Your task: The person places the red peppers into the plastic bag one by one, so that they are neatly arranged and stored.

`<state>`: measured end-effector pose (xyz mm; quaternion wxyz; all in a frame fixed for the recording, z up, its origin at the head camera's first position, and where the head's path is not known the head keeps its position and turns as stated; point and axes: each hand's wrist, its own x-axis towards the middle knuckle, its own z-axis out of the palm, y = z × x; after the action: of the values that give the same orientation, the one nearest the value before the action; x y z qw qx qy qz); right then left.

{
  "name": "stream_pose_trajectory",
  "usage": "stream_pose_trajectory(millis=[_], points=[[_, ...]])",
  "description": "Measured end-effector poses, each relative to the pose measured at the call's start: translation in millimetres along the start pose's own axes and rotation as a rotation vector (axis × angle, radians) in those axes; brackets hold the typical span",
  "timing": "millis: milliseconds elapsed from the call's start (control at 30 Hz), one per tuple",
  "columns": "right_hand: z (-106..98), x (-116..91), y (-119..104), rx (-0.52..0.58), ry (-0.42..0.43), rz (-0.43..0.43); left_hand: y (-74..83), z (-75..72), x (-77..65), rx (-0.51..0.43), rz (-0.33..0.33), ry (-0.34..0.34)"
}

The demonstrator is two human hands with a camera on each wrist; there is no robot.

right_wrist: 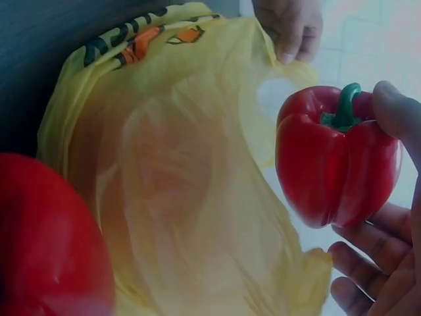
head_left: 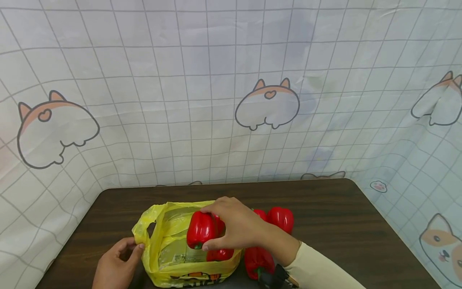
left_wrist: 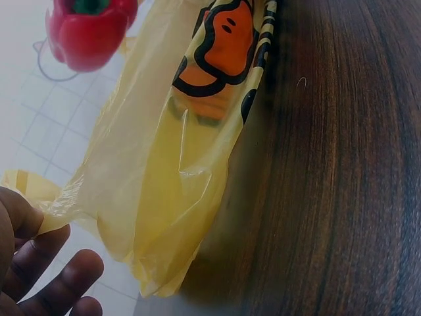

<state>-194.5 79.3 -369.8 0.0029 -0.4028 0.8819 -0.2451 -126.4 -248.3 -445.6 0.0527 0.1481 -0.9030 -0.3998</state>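
A yellow plastic bag (head_left: 196,271) lies on its base with its mouth spread toward the head camera. My left hand (head_left: 117,263) pinches the bag's left handle between thumb and finger, also visible in the left wrist view. Over the bag's mouth, my right hand (head_left: 238,224) holds a red bell pepper (head_left: 201,230) between thumb and fingers. Its green stem (right_wrist: 345,108) shows in the right wrist view. Another red bell pepper (head_left: 221,255) is inside the bag at its right side, and part of a further red pepper (head_left: 219,224) shows behind the held one.
Right of the bag, on the dark wooden table (head_left: 335,224), lie a near red pepper (head_left: 258,261) and a far one (head_left: 281,219), with another partly hidden behind the right hand. A white gridded cloth (head_left: 202,100) with cartoon prints hangs behind and beside the table.
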Motion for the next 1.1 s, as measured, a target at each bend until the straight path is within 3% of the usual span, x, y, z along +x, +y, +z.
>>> stream_pose_trajectory(millis=[733, 1100], points=[[34.3, 11.3, -2.3, -0.086, 0.004, -0.012, 1.0, 1.3, -2.0, -0.006, 0.011, 0.012], [49.2, 15.5, -1.0, -0.090, -0.046, 0.023, 0.5, 1.0, 0.0, -0.015, 0.019, -0.010]])
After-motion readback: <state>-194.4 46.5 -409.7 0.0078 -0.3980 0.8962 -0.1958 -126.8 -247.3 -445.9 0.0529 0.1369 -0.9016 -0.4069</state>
